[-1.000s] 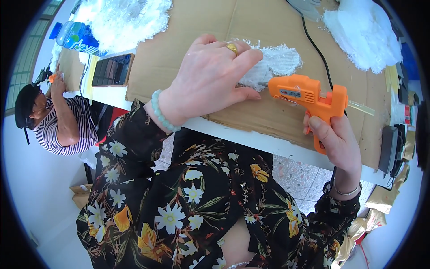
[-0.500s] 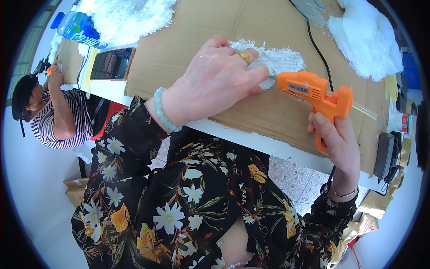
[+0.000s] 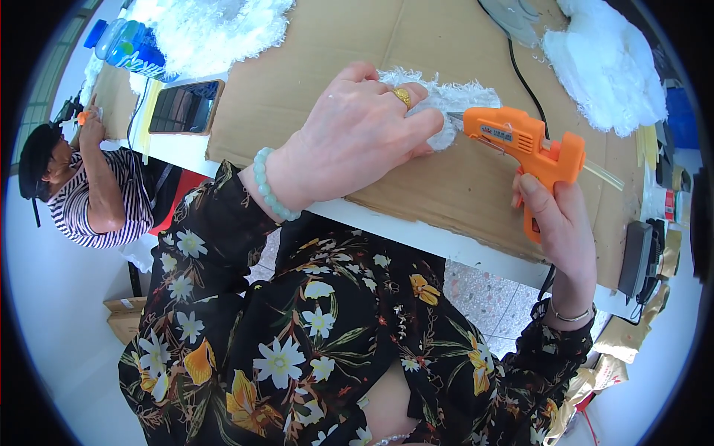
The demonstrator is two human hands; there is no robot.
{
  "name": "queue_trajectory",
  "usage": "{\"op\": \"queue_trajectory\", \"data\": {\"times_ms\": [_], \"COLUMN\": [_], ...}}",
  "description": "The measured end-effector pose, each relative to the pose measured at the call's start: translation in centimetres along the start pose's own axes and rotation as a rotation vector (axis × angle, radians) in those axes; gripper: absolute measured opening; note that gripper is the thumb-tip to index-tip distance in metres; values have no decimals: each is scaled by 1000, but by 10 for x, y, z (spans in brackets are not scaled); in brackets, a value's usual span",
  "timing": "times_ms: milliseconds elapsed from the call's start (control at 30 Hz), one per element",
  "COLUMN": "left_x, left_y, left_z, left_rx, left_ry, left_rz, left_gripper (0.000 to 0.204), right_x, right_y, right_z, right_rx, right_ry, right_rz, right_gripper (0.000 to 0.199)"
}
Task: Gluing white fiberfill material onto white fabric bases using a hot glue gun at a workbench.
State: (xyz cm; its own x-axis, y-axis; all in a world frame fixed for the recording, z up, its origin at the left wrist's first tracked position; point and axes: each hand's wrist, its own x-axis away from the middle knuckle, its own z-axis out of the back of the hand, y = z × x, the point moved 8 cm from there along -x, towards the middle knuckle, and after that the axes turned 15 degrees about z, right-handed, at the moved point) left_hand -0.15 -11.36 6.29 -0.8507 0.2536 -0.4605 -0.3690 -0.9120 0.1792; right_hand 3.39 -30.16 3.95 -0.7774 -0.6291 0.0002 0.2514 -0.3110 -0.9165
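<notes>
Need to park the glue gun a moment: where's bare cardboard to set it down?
Bare brown cardboard sheet lies between the white fluffy pile and the black cord, above the left hand. Another strip lies below the orange glue gun. The right edge is crowded with small gear.

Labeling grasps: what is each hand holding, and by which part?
Right hand grips the orange glue gun by its handle. Left hand presses down on the white fluffy piece, near its end.

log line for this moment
left hand: pressing white fluffy piece on cardboard sheet | right hand: holding orange glue gun, nozzle at piece
</notes>
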Motion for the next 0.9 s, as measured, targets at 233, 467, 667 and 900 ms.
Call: {"op": "queue_trajectory", "data": {"times_ms": [233, 467, 667, 900], "left_x": [-2, 1, 3, 2], "left_y": [1, 2, 1, 3], "left_z": [2, -6, -8, -5], "left_rx": [-8, -115, -111, -119], "left_ry": [-15, -128, -116, -105], "left_rz": [-4, 1, -6, -12], "left_gripper": [21, 25, 24, 23], "right_x": [9, 11, 12, 12], "right_y": [-5, -11, -8, -8], "right_z": [-1, -4, -3, -3], "right_rx": [29, 53, 35, 52], "right_ry": [-66, -80, -91, -92], "right_rz": [-37, -2, -33, -34], "right_gripper": [30, 29, 29, 29]}}
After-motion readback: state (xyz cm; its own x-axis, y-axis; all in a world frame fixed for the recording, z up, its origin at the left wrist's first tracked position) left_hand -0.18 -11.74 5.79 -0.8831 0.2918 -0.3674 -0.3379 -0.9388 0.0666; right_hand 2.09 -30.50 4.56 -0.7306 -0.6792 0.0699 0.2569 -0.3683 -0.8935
